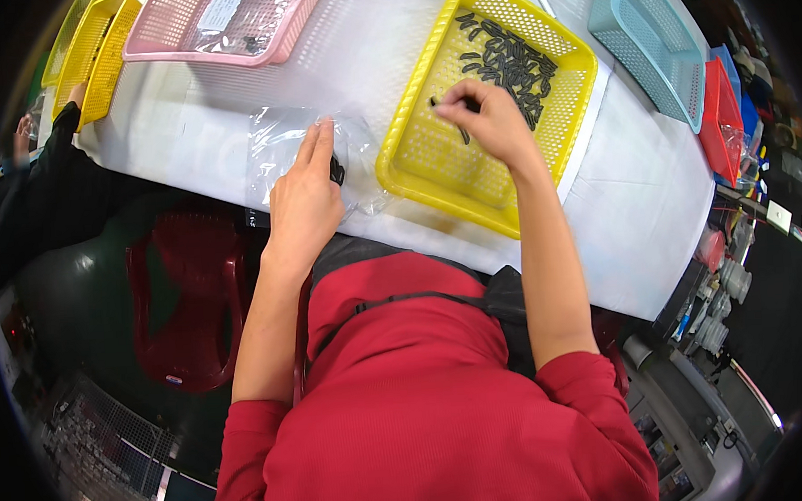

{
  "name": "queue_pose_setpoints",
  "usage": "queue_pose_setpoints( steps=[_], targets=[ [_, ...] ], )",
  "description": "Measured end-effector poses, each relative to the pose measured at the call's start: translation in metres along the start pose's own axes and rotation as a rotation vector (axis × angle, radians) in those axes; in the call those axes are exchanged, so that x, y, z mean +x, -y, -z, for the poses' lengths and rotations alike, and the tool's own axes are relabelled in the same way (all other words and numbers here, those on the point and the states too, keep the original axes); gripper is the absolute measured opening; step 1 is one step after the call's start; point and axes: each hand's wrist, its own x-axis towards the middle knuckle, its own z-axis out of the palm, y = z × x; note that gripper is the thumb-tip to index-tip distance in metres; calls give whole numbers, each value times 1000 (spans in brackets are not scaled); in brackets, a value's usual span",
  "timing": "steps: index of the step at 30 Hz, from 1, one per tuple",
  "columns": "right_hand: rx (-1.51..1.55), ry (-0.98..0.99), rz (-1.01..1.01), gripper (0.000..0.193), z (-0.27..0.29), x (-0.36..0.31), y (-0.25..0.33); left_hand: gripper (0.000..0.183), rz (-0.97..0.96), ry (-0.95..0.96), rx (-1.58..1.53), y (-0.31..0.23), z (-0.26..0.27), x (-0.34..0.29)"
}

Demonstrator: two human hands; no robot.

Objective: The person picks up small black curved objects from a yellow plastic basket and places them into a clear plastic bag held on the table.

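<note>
My left hand (305,188) lies on a clear plastic bag (267,149) at the table's near edge, its fingers stretched out. Several small black pieces (337,171) show beside that hand, at the bag. Over the left part of a yellow perforated basket (395,152), my right hand (492,119) is closed in a pinch on a small dark piece (433,101), which shows at its fingertips. Many short, curved black pieces (511,62) lie loose in the far part of the basket. My right hand and forearm hide some of the basket's floor.
A pink basket (271,52) with bagged parts stands at the far left. Yellow baskets (111,57) are beyond it, near another person's hand (77,93). To the right are a light blue basket (652,56) and a red bin (718,125). A dark red chair (184,305) stands at left.
</note>
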Motion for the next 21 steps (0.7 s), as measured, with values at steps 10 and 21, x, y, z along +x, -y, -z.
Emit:
queue_pose_setpoints(
  steps=[10, 21],
  targets=[
    [-246, -110, 235, 16, -91, -46, 75, 70, 28, 28, 6, -2, 7, -10],
    [-629, -184, -146, 16, -7, 26, -73, 69, -10, -19, 14, 2, -1, -8]
  ],
)
